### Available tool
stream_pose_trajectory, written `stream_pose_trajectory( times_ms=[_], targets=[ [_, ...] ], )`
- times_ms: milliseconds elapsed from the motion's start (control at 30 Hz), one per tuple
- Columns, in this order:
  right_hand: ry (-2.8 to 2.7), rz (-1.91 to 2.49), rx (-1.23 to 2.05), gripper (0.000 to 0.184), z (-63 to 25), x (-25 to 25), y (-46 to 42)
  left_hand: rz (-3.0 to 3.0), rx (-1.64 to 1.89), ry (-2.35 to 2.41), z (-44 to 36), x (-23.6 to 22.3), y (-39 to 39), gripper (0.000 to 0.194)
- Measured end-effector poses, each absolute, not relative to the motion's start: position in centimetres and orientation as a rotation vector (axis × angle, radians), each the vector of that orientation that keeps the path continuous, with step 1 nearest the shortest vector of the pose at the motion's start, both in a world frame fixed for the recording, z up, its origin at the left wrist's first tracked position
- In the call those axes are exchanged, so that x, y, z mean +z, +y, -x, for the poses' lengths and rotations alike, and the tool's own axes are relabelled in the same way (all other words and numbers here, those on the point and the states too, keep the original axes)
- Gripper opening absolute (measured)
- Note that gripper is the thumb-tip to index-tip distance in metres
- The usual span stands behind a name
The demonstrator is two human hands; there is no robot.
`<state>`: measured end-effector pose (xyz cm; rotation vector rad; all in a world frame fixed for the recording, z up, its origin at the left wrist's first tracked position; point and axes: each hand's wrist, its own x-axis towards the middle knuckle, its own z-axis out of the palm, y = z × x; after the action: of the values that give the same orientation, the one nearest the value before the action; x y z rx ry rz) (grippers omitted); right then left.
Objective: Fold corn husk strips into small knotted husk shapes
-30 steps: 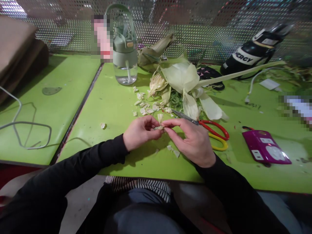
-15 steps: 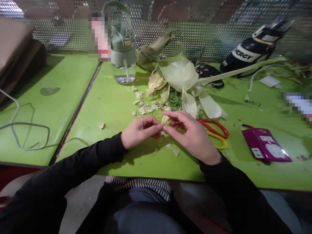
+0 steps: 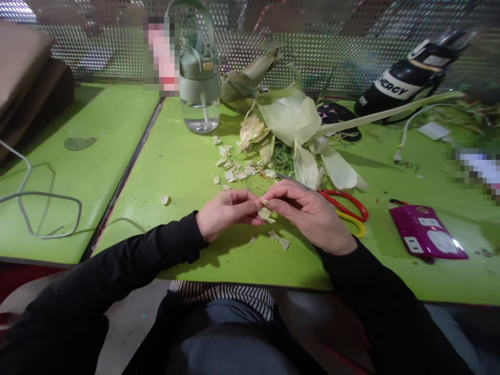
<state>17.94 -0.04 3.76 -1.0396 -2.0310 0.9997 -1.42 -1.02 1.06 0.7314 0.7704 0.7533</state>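
Observation:
Between my fingertips is a small piece of pale corn husk (image 3: 265, 213), partly covered by the fingers. My left hand (image 3: 234, 211) pinches it from the left, closed. From the right, my right hand (image 3: 312, 213) pinches its upper end, also closed. Beyond them lie several cut husk scraps (image 3: 234, 169) and a gathered husk flower (image 3: 252, 129). Larger pale husk leaves (image 3: 291, 119) rest over green curly shreds (image 3: 285, 156). Just right of my right hand are scissors (image 3: 347, 204) with red and yellow handles, partly hidden by that hand.
A clear-bottomed green water bottle (image 3: 200, 94) stands behind the scraps. At the back right a black bottle (image 3: 402, 80) leans. A purple power strip (image 3: 427, 232) sits at right, a grey cable (image 3: 47, 195) at left. The perforated screen (image 3: 312, 47) bounds the table's back.
My right hand's fingers have closed in from a spread pose onto the husk piece. The piece now hangs lower, pointing toward me. My left hand keeps its pinch.

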Motion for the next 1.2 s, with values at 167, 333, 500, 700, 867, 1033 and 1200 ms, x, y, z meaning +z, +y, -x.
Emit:
stream_pose_trajectory(
  times_ms=[167, 333, 500, 700, 867, 1033, 1200],
  targets=[
    [-2.115, 0.976, 0.927, 0.011, -18.1, 4.0, -0.3, -0.734, 0.741, 0.795, 1.3, 1.1, -1.1, 0.021],
    [-2.195, 0.993, 0.646, 0.008, -17.8, 3.8, -0.7, -0.751, 0.795, 0.832, 1.2, 0.9, -1.0, 0.019],
    [-2.209, 0.969, 0.537, 0.008, -17.4, 3.3, -0.8, -0.797, 0.866, 0.867, 1.0, 0.7, -1.0, 0.019],
    [-2.208, 1.017, 0.453, 0.008, -17.5, 3.4, -0.7, -0.827, 0.893, 0.802, 1.2, 0.9, -1.1, 0.012],
    [-2.117, 1.083, 0.566, 0.008, -17.7, 4.0, -0.9, -0.951, 0.901, 0.733, 1.4, 0.8, -0.8, 0.034],
    [-2.040, 1.133, 0.710, 0.006, -17.8, 4.1, -1.1, -1.075, 0.932, 0.724, 1.3, 0.9, -1.0, 0.036],
    [-2.055, 1.132, 0.744, 0.004, -18.1, 4.2, -1.1, -1.107, 0.943, 0.778, 1.2, 1.1, -1.3, 0.039]
  ],
)
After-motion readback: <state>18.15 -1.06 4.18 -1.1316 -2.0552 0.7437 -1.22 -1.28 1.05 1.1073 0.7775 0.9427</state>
